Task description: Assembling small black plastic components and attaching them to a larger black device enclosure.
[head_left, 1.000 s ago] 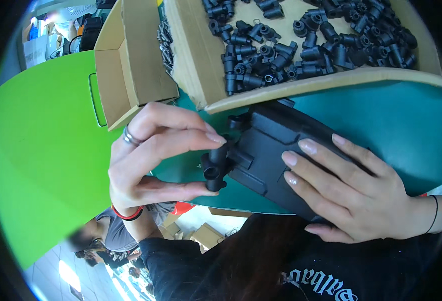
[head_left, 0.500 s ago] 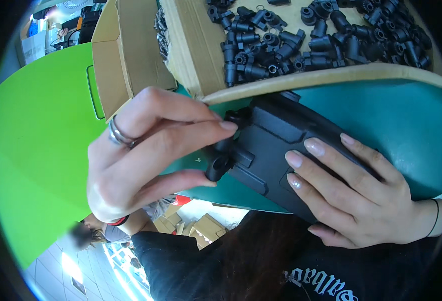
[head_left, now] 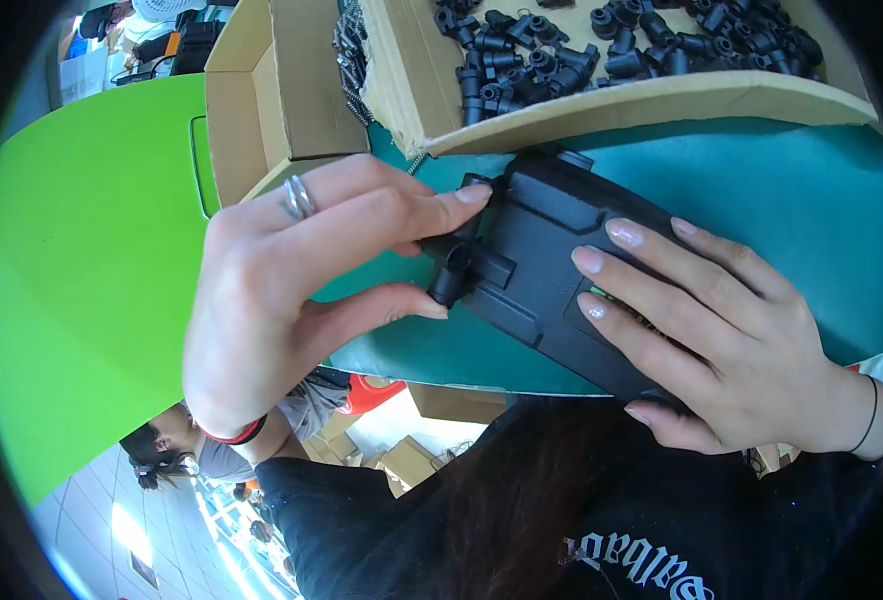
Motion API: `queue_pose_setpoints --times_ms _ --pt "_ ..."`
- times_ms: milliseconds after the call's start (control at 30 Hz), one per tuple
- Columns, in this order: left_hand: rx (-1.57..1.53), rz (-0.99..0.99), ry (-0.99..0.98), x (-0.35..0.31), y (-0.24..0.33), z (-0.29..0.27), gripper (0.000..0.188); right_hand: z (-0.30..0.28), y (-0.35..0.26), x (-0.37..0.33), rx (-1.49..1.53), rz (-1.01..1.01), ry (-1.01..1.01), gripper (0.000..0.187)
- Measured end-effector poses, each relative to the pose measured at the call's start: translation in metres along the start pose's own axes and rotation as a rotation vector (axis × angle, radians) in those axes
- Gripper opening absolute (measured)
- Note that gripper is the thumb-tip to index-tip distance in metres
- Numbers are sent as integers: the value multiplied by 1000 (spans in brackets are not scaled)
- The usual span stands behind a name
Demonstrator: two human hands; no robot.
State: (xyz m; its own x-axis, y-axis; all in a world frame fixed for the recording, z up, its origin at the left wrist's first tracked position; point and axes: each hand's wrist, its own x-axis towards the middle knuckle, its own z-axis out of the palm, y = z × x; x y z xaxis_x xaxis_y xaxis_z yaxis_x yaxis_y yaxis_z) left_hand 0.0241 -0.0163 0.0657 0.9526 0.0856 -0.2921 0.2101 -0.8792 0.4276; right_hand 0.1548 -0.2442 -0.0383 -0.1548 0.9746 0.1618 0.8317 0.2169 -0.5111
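Note:
A flat black plastic casing (head_left: 536, 245) with a raised, ribbed face lies slanted over the near edge of the green table. At its left end sits a black T-shaped plastic fitting (head_left: 454, 256). My left hand (head_left: 271, 240) pinches this fitting, the thumb at its lower end and the index finger at its upper end. Whether the fitting is fixed to the casing, I cannot tell. My right hand (head_left: 731, 335) grips the casing's right part, fingers laid across its face and thumb at the near edge. Between those fingers a bit of green and yellow shows.
Behind the casing stands a cardboard box (head_left: 651, 108) holding several black plastic fittings (head_left: 531, 70). Metal springs (head_left: 351, 65) lie left of it, beside another cardboard box (head_left: 291, 80). A bright green surface (head_left: 91, 270) spreads at the left. A person (head_left: 166, 450) is visible lower left.
The boxes and casing sit a little higher in the picture. My left hand has shifted its hold, the fitting now showing more openly between thumb and index finger. My right hand still grips the casing.

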Motion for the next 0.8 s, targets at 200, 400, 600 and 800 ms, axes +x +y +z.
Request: queue_pose_setpoints --times_ms 200,400,600,800 --pt "-193 -47 -62 0 -7 -3 52 2 0 1 1 -3 39 59" --pt "-199 -69 -137 3 -5 -9 49 2 -1 3 -2 -2 54 58" --pt "-134 -61 -137 3 4 -10 48 3 -1 -1 -8 5 64 58" --pt "-88 -106 -200 11 7 -12 47 5 1 -4 28 -15 62 57"
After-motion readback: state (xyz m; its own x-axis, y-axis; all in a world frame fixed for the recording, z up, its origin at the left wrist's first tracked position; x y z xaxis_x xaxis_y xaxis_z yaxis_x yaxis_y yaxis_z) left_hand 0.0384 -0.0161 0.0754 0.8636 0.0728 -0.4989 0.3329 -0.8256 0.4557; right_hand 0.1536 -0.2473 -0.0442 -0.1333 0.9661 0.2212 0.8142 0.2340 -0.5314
